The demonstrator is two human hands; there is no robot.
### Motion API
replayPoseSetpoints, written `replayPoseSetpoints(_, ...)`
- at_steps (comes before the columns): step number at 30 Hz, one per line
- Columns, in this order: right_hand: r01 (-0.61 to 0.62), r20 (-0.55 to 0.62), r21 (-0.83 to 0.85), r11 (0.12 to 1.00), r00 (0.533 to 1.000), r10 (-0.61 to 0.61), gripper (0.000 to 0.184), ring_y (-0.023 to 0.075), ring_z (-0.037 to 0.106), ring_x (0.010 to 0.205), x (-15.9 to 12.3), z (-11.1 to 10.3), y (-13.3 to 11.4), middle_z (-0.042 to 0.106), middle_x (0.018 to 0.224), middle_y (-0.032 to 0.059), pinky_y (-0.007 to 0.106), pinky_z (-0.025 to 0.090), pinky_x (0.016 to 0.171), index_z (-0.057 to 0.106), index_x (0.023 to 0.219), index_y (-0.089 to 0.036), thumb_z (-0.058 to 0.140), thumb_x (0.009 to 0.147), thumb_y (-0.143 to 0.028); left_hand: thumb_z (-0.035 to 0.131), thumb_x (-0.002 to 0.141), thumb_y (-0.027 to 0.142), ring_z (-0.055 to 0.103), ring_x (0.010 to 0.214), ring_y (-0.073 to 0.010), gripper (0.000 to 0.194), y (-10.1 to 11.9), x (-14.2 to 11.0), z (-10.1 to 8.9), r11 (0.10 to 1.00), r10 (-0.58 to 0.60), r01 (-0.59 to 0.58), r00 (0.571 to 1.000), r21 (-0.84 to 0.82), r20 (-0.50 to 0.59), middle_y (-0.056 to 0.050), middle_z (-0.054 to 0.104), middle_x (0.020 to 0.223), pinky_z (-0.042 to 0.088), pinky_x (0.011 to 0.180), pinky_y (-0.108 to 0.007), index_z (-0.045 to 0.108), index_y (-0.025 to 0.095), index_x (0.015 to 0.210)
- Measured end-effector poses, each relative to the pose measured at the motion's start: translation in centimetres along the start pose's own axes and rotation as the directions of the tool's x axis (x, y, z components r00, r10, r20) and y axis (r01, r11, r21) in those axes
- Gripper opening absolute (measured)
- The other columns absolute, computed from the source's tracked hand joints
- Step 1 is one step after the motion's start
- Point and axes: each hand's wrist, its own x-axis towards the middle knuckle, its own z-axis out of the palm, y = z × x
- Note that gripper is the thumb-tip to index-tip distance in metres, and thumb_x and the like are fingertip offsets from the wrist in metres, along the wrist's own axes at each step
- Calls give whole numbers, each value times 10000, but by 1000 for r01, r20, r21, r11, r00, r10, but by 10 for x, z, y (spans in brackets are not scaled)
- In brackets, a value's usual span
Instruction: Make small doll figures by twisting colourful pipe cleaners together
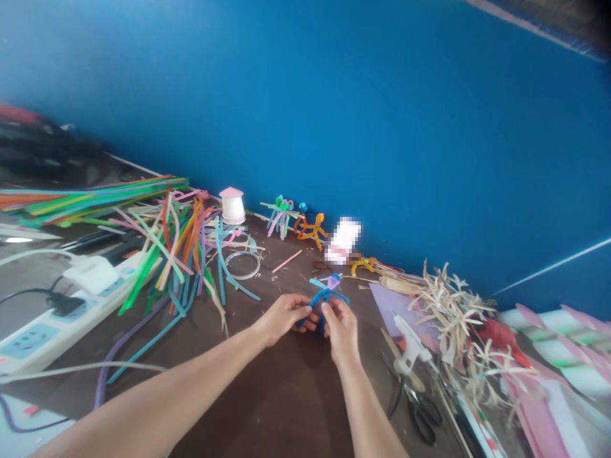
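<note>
- In the head view, the blue figure (326, 295) lies between the fingertips of the left hand (292, 314) and the right hand (340, 323), above the dark brown table (267, 388).
- It looks bent from fuzzy stems: deep blue for the most part, with a lighter blue piece at its upper left and a purple piece on top; two thin limbs spread sideways, and lower parts run down among the fingers, partly hidden.
- The left hand pinches the figure's left side between thumb and fingers; the right hand grips its right side the same way, thumb uppermost.
- Both forearms reach forward from the bottom of the view, the left one on a long slant, the right one steeper, and the hands nearly meet.
- Beyond the hands, near the blue wall (334, 114), stand a small white cup with a pink top (233, 207), a multicoloured figure (282, 216) and an orange figure (314, 230).
- Left of the hands are loose coloured stems (179, 245), a clear ring (242, 266) and a white power strip (86, 305); to the right are a glue gun (411, 346) and black-handled scissors (424, 413).
</note>
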Motion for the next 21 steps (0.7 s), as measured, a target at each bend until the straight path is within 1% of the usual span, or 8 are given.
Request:
replayPoseSetpoints(4,23,14,-20,1000,1000,-23,291,59,365,386,-1,0,-3,522,574,-36,182,276,341,616,846,-154,626,693,-402,657,654,329,620,626,-141,281,0,0,0,1000,20,-20,1000,17,-1,-63,677,703,422,568,-225,615,112,829)
replayPoseSetpoints(7,29,10,-36,999,1000,-28,261,64,360,373,-1,1,-6,526,545,-39,192,268,346,633,841,-162,621,696,-379,650,669,357,604,646,-133,313,-2,1,0,994,106,-106,994,40,-1,-59,675,764,419,581,-225,629,117,868)
replayPoseSetpoints(10,14,48,-50,999,999,-12,231,87,408,383,-2,2,-8,554,542,-24,210,303,362,653,827,-168,612,702,-358,617,702,389,601,691,-149,332,-5,2,1,982,189,-189,982,14,5,-55,669,760,445,641,-254,639,111,881)
replayPoseSetpoints(12,26,70,-55,998,997,-22,222,119,487,443,-2,2,-8,594,578,-3,230,373,416,660,825,-169,604,709,-350,624,694,390,606,677,-158,356,-6,3,1,976,219,-219,976,-11,0,-50,664,727,465,655,-278,630,102,904)
replayPoseSetpoints(14,61,59,-70,996,997,-56,212,154,558,557,0,1,-5,636,649,19,258,439,521,665,829,-169,608,708,-332,651,668,381,605,596,-151,392,-6,4,1,976,218,-218,976,-3,-21,-38,653,672,477,611,-284,610,94,932)
replayPoseSetpoints(17,113,31,-123,986,993,-110,181,170,583,669,1,-1,1,660,728,32,279,457,637,668,820,-167,617,704,-297,668,646,382,584,475,-135,413,-5,4,-1,984,178,-176,983,31,-50,-20,628,578,471,528,-272,590,81,918)
replayPoseSetpoints(19,115,44,-139,984,993,-109,193,151,568,623,1,-2,3,652,720,25,258,448,593,662,844,-166,606,721,-303,665,648,385,579,454,-134,402,-5,4,-1,986,163,-161,985,36,-56,-20,624,557,467,509,-268,583,83,901)
replayPoseSetpoints(21,87,77,-128,988,994,-77,235,115,512,501,0,-1,3,626,669,8,225,405,475,647,890,-162,591,740,-334,658,658,381,586,482,-135,379,-5,3,-1,983,180,-179,982,30,-53,-25,632,572,472,533,-273,581,90,888)
